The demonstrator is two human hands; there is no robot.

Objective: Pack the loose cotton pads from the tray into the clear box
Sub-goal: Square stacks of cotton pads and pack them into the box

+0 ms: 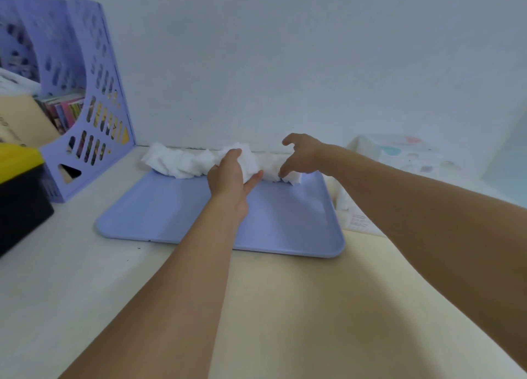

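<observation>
Fingers of the left hand [231, 176] curl round a bunch of white cotton pads [182, 163]; the right hand [302, 157] hovers claw-like over the same heap, fingers spread and bent, fingertips touching it. Pads lie piled along the far edge of one lilac tray [159, 216], too jumbled to count. Both forearms reach forward. A clear box [399, 156] stands right of the tray; its print is unreadable.

Soft, fluffy white cotton pads [182, 163] are seen beyond the left hand [229, 176]; the tray [159, 210] beneath is smooth matt plastic.
</observation>
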